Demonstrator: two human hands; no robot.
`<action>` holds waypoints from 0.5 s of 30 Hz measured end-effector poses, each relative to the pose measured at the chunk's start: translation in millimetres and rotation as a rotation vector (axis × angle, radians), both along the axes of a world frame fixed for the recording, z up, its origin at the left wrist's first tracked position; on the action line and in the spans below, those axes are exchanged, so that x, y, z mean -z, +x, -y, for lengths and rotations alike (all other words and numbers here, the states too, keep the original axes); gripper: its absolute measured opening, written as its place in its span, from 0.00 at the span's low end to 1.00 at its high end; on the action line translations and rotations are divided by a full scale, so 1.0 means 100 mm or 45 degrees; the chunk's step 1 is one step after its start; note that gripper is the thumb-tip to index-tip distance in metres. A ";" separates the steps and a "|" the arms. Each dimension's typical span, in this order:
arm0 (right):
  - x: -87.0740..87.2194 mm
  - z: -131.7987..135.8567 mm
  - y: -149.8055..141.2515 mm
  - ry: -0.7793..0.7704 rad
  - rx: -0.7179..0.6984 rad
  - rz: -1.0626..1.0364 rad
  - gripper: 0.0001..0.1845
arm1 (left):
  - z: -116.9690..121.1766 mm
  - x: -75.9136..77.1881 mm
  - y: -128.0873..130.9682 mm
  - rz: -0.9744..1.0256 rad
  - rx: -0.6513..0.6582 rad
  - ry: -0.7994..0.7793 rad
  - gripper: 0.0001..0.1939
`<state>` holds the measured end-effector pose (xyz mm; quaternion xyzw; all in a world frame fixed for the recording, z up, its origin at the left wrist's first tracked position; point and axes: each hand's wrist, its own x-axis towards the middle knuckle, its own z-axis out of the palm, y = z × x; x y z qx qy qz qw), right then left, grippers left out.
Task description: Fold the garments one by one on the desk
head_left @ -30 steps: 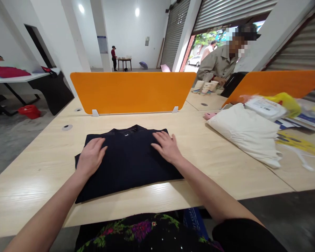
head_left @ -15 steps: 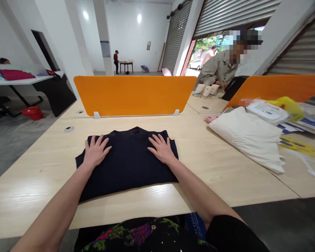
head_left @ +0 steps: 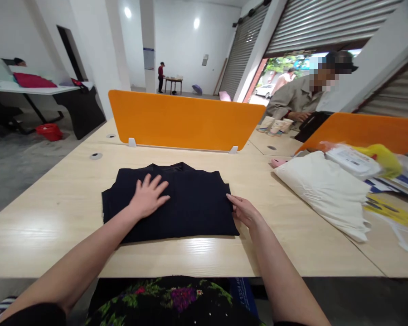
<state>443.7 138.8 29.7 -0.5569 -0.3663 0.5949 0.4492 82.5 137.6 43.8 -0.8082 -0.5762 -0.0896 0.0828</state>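
Observation:
A dark navy garment point(head_left: 190, 203), folded into a rough rectangle, lies flat on the pale wooden table point(head_left: 71, 217) with its neckline toward the orange divider. My left hand point(head_left: 148, 197) rests palm down on the left half of the cloth, fingers spread. At the garment's right edge, my right hand point(head_left: 243, 209) pinches the cloth between thumb and fingers. Part of the right fingers is hidden under or behind that edge.
An orange divider point(head_left: 187, 120) stands behind the garment. To the right lie a cream cloth bag point(head_left: 323, 190), a white package point(head_left: 353, 160) and a yellow plastic bag point(head_left: 384, 156). Paper cups point(head_left: 275, 126) stand near a person in a grey jacket point(head_left: 292, 97).
My right hand has moved from lying flat on the garment to gripping its right edge. The left hand has slid inward, and the cloth's lower edge now lies straighter.

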 end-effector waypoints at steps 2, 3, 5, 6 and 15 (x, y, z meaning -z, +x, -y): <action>-0.03 0.06 -0.13 -0.068 -0.032 -0.044 0.16 | 0.05 0.09 0.21 -0.032 0.037 -0.115 0.28; -0.07 0.06 -0.19 -0.082 -0.013 -0.033 0.16 | 0.06 0.14 0.27 -0.032 0.036 -0.144 0.27; -0.20 0.05 -0.30 -0.041 0.057 0.030 0.17 | 0.11 0.20 0.34 -0.013 0.026 -0.152 0.27; -0.31 0.04 -0.35 0.022 0.082 0.076 0.17 | 0.15 0.21 0.35 0.002 0.015 -0.149 0.27; -1.10 0.21 -1.80 0.713 -0.497 0.173 0.30 | 1.05 0.29 0.19 0.104 0.043 -0.140 0.26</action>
